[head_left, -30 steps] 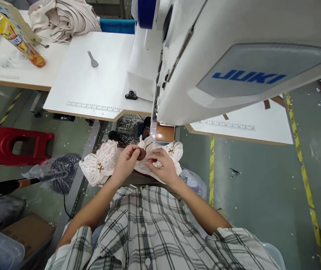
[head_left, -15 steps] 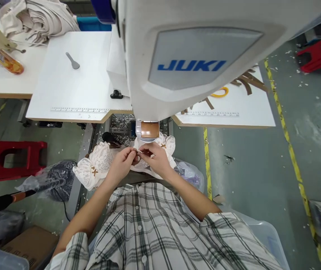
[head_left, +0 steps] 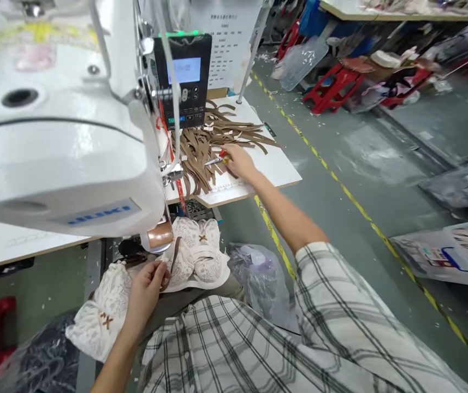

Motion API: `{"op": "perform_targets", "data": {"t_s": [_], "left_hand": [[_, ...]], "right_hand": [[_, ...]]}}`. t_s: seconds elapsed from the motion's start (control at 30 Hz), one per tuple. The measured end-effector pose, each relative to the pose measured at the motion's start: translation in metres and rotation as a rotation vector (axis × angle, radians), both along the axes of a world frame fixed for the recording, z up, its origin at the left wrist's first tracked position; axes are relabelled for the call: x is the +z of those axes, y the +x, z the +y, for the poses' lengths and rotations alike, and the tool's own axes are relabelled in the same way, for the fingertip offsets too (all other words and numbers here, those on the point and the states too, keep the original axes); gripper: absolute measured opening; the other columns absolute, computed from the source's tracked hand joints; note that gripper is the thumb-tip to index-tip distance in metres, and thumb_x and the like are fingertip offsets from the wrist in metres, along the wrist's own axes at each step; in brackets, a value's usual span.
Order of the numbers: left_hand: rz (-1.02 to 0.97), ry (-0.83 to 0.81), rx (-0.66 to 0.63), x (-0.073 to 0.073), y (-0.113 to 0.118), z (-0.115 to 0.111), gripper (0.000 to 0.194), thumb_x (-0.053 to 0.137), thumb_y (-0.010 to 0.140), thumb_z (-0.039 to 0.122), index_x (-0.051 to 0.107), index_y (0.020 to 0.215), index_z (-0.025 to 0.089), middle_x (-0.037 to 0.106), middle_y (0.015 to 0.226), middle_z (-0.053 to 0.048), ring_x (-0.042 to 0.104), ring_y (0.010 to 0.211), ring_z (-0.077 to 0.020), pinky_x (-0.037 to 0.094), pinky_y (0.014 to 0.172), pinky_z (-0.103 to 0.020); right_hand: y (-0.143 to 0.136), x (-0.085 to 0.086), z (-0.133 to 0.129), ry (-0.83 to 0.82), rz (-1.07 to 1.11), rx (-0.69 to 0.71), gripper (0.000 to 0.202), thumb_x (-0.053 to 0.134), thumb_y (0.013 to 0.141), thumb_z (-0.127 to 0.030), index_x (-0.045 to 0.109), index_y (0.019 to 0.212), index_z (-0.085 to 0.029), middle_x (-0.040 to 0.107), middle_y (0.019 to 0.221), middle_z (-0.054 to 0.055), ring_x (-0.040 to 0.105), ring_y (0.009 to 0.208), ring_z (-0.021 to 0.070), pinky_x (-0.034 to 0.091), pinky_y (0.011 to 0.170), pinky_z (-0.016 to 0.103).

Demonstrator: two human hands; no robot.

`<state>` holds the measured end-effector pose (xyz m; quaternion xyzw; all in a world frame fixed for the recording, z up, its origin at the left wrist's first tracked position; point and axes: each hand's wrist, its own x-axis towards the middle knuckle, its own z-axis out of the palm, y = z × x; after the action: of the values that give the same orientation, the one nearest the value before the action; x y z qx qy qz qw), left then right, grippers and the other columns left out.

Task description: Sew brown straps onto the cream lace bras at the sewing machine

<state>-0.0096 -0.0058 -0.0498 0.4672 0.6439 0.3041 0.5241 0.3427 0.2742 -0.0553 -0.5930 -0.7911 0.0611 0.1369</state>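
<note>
My left hand (head_left: 147, 286) is closed in a pinch beside the sewing machine's head. A narrow brown strap (head_left: 176, 252) rises from its fingertips across a white lace bra (head_left: 201, 265) with a small brown bow. Another white lace bra (head_left: 101, 322) hangs to the left of this hand. Stretched out to the table on the right, my right hand (head_left: 238, 162) has its fingers closed around the red and yellow handles of a small pair of scissors (head_left: 216, 160). The blades point left over a pile of brown straps (head_left: 201, 147).
The white sewing machine (head_left: 65, 164) fills the upper left. Behind the straps stands a control panel (head_left: 184, 79) with a lit screen. A clear plastic bag (head_left: 260, 275) lies below the table edge. Red stools (head_left: 334, 84) stand on the floor farther off.
My right hand has left the left hand and reached right to the scissors on the table. My left hand stays by the bra. The view has turned to the right.
</note>
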Motion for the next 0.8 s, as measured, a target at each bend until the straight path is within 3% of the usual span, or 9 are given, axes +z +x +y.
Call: {"op": "perform_targets", "data": {"t_s": [0.07, 0.13, 0.33, 0.53, 0.6, 0.7, 0.8], "left_hand": [[-0.006, -0.010, -0.008, 0.005, 0.001, 0.000, 0.045, 0.058, 0.086, 0.060, 0.062, 0.074, 0.017, 0.056, 0.064, 0.000, 0.047, 0.056, -0.0125, 0.038, 0.052, -0.023], [-0.026, -0.014, -0.001, 0.006, 0.000, 0.000, 0.044, 0.057, 0.087, 0.059, 0.063, 0.075, 0.017, 0.055, 0.063, 0.001, 0.048, 0.057, -0.0126, 0.039, 0.054, -0.023], [-0.142, -0.041, 0.086, 0.000, -0.001, 0.000, 0.041, 0.063, 0.084, 0.057, 0.064, 0.078, 0.017, 0.064, 0.072, -0.003, 0.052, 0.064, -0.0132, 0.045, 0.059, -0.023], [-0.233, -0.038, 0.098, 0.004, 0.004, 0.001, 0.039, 0.067, 0.082, 0.054, 0.064, 0.077, 0.016, 0.061, 0.069, -0.001, 0.050, 0.062, -0.0113, 0.042, 0.056, -0.022], [-0.270, -0.035, 0.126, 0.009, 0.006, -0.001, 0.037, 0.068, 0.082, 0.052, 0.065, 0.080, 0.015, 0.062, 0.070, -0.001, 0.050, 0.061, -0.0107, 0.042, 0.057, -0.022], [-0.347, -0.050, 0.164, 0.016, 0.009, -0.005, 0.033, 0.070, 0.080, 0.048, 0.066, 0.082, 0.015, 0.063, 0.072, -0.001, 0.051, 0.062, -0.0102, 0.042, 0.058, -0.022], [-0.509, -0.082, 0.194, 0.019, 0.008, -0.006, 0.031, 0.071, 0.079, 0.045, 0.065, 0.079, 0.014, 0.065, 0.074, -0.003, 0.052, 0.063, -0.0098, 0.041, 0.057, -0.021]], "right_hand": [[0.021, 0.011, 0.036, -0.070, -0.090, 0.073, 0.054, 0.050, 0.084, -0.007, 0.055, 0.137, -0.007, 0.059, 0.136, 0.020, 0.055, 0.121, 0.0285, 0.044, 0.101, 0.038], [0.032, 0.017, 0.048, -0.112, -0.135, 0.135, 0.051, 0.057, 0.083, -0.014, 0.059, 0.134, -0.012, 0.065, 0.127, 0.017, 0.060, 0.109, 0.0278, 0.047, 0.092, 0.036], [0.048, 0.017, 0.012, -0.131, -0.270, 0.246, 0.062, 0.055, 0.086, -0.024, 0.045, 0.146, -0.013, 0.063, 0.129, 0.018, 0.060, 0.109, 0.0294, 0.044, 0.087, 0.035], [0.042, 0.030, -0.016, -0.100, -0.328, 0.111, 0.043, 0.055, 0.091, -0.030, 0.057, 0.130, -0.012, 0.066, 0.113, 0.018, 0.064, 0.091, 0.0270, 0.042, 0.075, 0.032], [0.040, 0.042, -0.037, -0.064, -0.309, 0.047, 0.043, 0.053, 0.092, -0.030, 0.057, 0.129, -0.009, 0.064, 0.116, 0.021, 0.064, 0.091, 0.0276, 0.042, 0.073, 0.033], [0.034, 0.057, -0.092, 0.029, -0.216, -0.038, 0.043, 0.047, 0.096, -0.031, 0.054, 0.132, -0.009, 0.063, 0.119, 0.021, 0.062, 0.104, 0.0288, 0.045, 0.079, 0.035], [0.018, 0.059, -0.164, 0.038, 0.019, -0.063, 0.044, 0.063, 0.086, -0.037, 0.060, 0.124, -0.015, 0.066, 0.113, 0.015, 0.064, 0.086, 0.0229, 0.049, 0.076, 0.035]]}}
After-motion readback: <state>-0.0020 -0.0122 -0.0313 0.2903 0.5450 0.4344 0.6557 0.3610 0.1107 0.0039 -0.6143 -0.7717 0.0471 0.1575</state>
